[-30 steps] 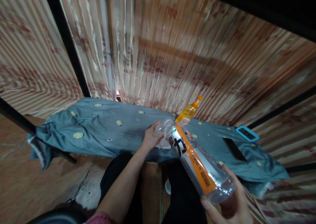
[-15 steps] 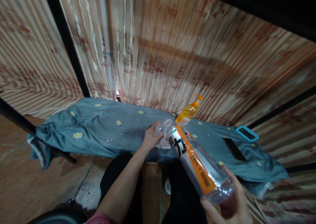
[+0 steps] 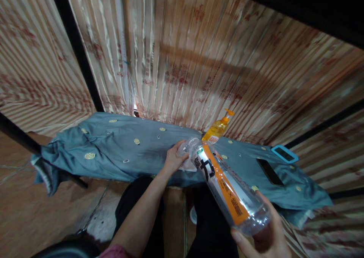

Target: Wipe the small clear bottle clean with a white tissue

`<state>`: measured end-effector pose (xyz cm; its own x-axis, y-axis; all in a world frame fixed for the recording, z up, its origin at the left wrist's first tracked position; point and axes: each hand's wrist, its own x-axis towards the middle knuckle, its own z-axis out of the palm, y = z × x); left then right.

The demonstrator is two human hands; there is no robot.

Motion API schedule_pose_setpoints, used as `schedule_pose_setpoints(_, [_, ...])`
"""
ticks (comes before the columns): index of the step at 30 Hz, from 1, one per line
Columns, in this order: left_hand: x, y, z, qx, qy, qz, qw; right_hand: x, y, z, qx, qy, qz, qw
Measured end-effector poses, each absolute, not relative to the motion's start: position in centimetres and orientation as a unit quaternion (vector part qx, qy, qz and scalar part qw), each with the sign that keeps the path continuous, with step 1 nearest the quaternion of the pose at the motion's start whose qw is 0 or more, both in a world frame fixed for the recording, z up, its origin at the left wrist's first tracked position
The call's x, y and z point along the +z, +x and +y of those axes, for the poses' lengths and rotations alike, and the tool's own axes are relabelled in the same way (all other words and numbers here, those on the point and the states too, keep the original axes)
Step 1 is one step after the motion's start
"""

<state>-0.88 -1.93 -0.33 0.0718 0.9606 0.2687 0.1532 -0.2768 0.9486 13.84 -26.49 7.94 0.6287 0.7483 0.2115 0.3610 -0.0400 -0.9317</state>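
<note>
My right hand (image 3: 263, 231) grips the base end of a large clear plastic bottle (image 3: 227, 189) with an orange and silver label. This bottle is tilted, its neck end pointing up and left toward my left hand. My left hand (image 3: 174, 159) is closed around a smaller clear plastic vessel (image 3: 184, 148), partly hidden by the fingers. The large bottle's neck end overlaps that vessel in view; I cannot tell whether they touch. Just behind stands an orange pump bottle (image 3: 215, 131) of yellow liquid.
A grey-blue cloth (image 3: 113, 148) with pineapple prints covers the narrow table. At the right lie a dark phone (image 3: 269, 172) and a blue-framed device (image 3: 284, 154). A pale flat piece (image 3: 188, 165) lies beside my left hand. Dark poles and a striped curtain (image 3: 182, 60) enclose the table.
</note>
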Motion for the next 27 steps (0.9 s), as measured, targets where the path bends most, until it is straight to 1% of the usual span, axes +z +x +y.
schedule_pose_setpoints(5, [-0.5, -0.8, -1.8, 0.508, 0.619, 0.449, 0.396, 7.5, 14.5, -26.5, 0.170, -0.704, -0.391, 0.568])
schedule_pose_setpoints(10, [-0.6, -0.8, -1.8, 0.510, 0.614, 0.456, 0.393, 7.1, 15.5, -26.5, 0.155, -0.685, -0.440, 0.559])
schedule_pose_setpoints(15, [-0.6, -0.8, -1.8, 0.513, 0.617, 0.450, 0.393, 7.2, 14.7, -26.5, 0.154, -0.700, -0.402, 0.569])
schedule_pose_setpoints(23, [-0.4, -0.9, -1.9, 0.508, 0.619, 0.454, 0.392, 4.6, 19.0, -27.0, 0.174, -0.656, -0.487, 0.550])
schedule_pose_setpoints(27, [-0.2, -0.9, -2.0, 0.500, 0.623, 0.453, 0.395, 4.9, 18.8, -27.1, 0.150, -0.665, -0.498, 0.536])
